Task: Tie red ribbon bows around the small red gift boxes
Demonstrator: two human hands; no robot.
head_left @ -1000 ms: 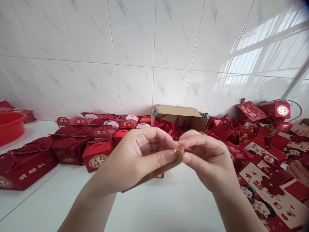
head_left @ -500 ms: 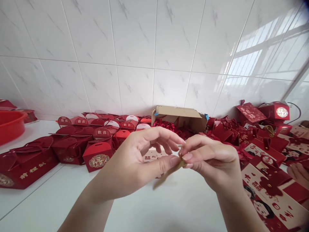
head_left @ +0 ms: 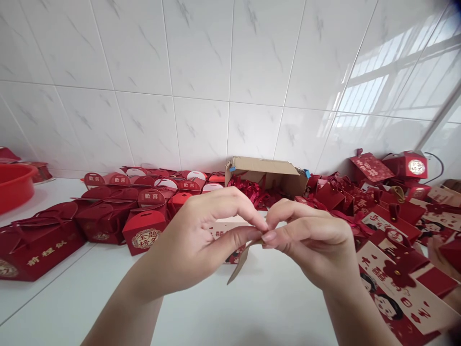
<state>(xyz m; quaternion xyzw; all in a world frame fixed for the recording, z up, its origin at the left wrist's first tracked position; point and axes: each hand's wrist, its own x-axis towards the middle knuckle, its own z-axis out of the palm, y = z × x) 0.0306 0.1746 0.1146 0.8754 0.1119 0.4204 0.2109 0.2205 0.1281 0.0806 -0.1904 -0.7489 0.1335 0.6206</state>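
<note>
My left hand [head_left: 212, 240] is raised over the table, thumb and forefinger pinched together at one end of a tan strap [head_left: 240, 264]. From the other side my right hand [head_left: 309, 235] grips the same end between its thumb and fingers. The fingertips of both hands meet there and cover that end. The strap's free part curves down to the left below them. Behind my hands stands a red and cream gift box [head_left: 228, 227] with printed characters, mostly hidden.
Several red gift boxes [head_left: 104, 218] stand at the left, near a red basin [head_left: 14, 187]. An open cardboard carton [head_left: 266, 166] holding red ribbons is by the tiled wall. Printed gift boxes [head_left: 399, 283] crowd the right side, with another person's hand [head_left: 437, 254] at the edge.
My left forefinger has come down onto the strap's end beside the thumb. Both hands have shifted slightly left, and the strap's hanging part is more bent.
</note>
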